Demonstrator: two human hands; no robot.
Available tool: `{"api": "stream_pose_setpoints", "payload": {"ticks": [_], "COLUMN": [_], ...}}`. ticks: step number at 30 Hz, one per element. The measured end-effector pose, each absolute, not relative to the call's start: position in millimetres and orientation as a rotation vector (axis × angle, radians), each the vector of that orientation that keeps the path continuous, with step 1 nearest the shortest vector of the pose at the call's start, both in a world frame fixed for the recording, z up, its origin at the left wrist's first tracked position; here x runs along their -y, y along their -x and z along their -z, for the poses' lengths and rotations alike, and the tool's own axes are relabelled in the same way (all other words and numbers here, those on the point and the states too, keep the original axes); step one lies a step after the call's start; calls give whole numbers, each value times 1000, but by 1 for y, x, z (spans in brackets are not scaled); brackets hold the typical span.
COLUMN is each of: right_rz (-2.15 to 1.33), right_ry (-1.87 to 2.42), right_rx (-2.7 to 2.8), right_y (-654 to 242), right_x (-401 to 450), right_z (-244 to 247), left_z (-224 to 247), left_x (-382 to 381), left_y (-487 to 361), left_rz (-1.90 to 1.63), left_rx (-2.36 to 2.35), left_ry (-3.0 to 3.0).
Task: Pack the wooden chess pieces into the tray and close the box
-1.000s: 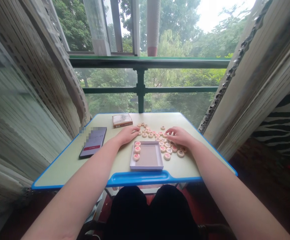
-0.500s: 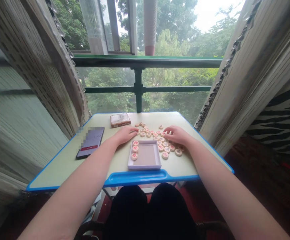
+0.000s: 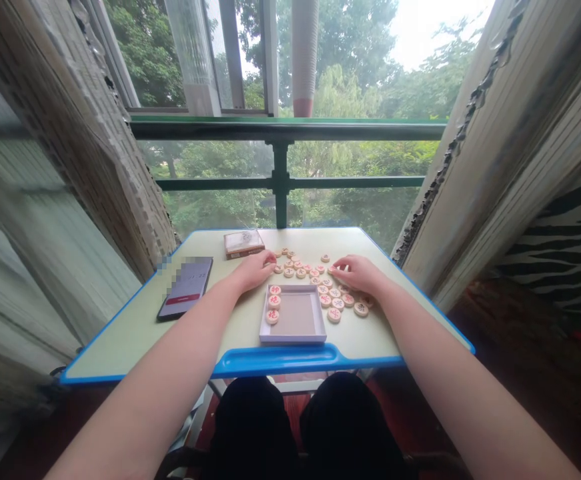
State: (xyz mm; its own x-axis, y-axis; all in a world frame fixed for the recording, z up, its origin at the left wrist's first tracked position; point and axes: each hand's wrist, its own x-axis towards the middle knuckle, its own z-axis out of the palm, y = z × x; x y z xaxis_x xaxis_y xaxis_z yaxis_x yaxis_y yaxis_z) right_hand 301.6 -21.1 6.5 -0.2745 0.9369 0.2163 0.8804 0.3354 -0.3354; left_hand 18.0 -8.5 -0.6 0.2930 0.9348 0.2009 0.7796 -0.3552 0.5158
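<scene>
Round pale wooden Chinese chess pieces (image 3: 301, 273) with red or dark characters lie spread behind and to the right of a shallow white box tray (image 3: 295, 341). Three red-marked pieces (image 3: 273, 302) stand in a column along the tray's left side. My left hand (image 3: 256, 272) rests at the left edge of the spread, fingers loosely bent and slightly apart, tips beside the nearest pieces. Over the right part is my right hand (image 3: 359, 273), its thumb and fingertips closed about one piece (image 3: 331, 270). My right palm partly hides several pieces under it.
A phone (image 3: 186, 290) lies on the left of the blue-edged table (image 3: 120, 333). A small box lid (image 3: 243, 244) sits behind my left hand. Along the front edge runs a blue pen groove (image 3: 277, 360). Curtains (image 3: 450, 167) and a green railing (image 3: 290, 130) stand beyond.
The whole view has shifted slightly. My left fingers have lifted and moved a little back from the pieces at the left edge. My right hand stays at the same piece.
</scene>
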Motion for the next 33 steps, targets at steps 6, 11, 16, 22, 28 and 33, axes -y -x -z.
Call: {"api": "stream_pose_setpoints", "payload": {"ticks": [6,11,16,22,28,33], "right_rz": [-253,-288,-304,-207,-209,-368], "right_ry": [1602,1585,1561,1576,1582,1177], "right_rx": [2240,2248,2252,2234,2183,2277], "right_y": [-299,-300,-301,-298,-296,-262], "right_x": [26,27,25,25,27,58], "right_z": [-10,-11,-10,-10,-12,-24], "left_z": [1,1,1,0,-5,-13], "left_x": [9,8,9,9,8,20], "left_y": [-16,-15,-15,-15,-16,-24], "left_rz": [-647,-627,-623,-693,-879,-808], "left_rx": [-1480,-1477,-1477,-1507,-1610,-1479], "left_ry": [-2340,-2365,-2359,-2338,-2338,-2127]}}
